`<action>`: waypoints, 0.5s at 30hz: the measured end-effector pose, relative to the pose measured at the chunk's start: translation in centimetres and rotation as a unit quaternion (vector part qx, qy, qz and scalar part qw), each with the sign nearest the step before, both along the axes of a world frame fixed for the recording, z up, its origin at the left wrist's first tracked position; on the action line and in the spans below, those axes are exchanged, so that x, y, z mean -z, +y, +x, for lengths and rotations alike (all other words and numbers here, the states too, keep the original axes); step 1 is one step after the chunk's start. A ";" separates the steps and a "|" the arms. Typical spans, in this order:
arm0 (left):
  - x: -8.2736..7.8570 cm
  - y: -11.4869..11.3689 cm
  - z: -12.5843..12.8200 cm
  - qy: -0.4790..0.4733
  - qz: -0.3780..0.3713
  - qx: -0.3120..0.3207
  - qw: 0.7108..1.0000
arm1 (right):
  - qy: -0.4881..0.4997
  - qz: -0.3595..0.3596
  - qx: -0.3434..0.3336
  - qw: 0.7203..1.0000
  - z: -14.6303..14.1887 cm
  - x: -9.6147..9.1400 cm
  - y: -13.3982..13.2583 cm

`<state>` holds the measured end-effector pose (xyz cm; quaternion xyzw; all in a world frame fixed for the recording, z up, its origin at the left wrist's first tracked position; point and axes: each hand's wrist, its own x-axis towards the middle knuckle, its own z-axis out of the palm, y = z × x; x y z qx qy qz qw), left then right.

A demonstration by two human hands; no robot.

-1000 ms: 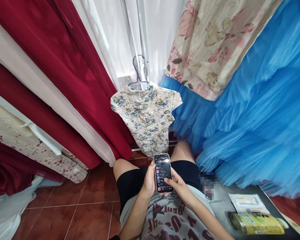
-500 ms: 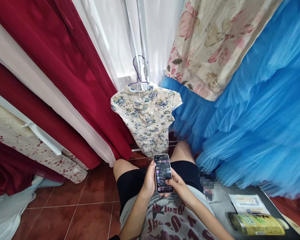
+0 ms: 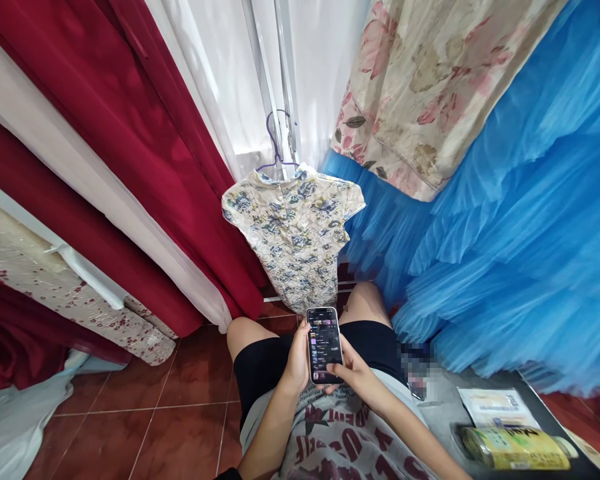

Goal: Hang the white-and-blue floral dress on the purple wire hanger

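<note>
The person's left hand (image 3: 297, 360) and right hand (image 3: 356, 372) hold a rectangular, dark-screened smartphone with a pale edge (image 3: 323, 343) between them, the right thumb over its lower screen. The smartphone sits between black-clothed thighs, before a cream-and-blue floral garment (image 3: 305, 247) on a thin purple hanger (image 3: 277, 153).

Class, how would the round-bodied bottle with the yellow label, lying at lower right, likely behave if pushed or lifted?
The yellow-labelled, round-bodied bottle would probably roll if pushed sideways, since it lies on its side. It might nudge the flat white rectangular packet close beside it. Lifted, it would likely keep its shape, as its outline looks smooth and undented.
</note>
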<state>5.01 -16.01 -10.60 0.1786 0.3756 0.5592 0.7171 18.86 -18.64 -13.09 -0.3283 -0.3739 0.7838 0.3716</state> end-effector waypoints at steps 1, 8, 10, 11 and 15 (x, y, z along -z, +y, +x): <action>0.0 0.0 0.0 -0.001 -0.001 0.002 1.000 | -0.001 -0.004 0.003 1.000 0.0 0.0 0.0; 0.2 0.0 0.0 0.001 -0.004 0.006 1.000 | 0.020 -0.008 -0.005 1.000 0.4 -0.3 -0.3; 0.3 -0.1 -0.1 0.009 0.003 0.007 1.000 | 0.025 -0.003 -0.008 1.000 0.4 -0.3 -0.2; 0.3 -0.2 -0.3 0.018 0.010 0.008 1.000 | 0.027 0.000 -0.010 1.000 0.4 -0.2 -0.2; 0.2 -0.4 -0.6 0.068 0.043 0.038 0.996 | 0.029 0.003 -0.009 1.000 0.5 -0.1 -0.2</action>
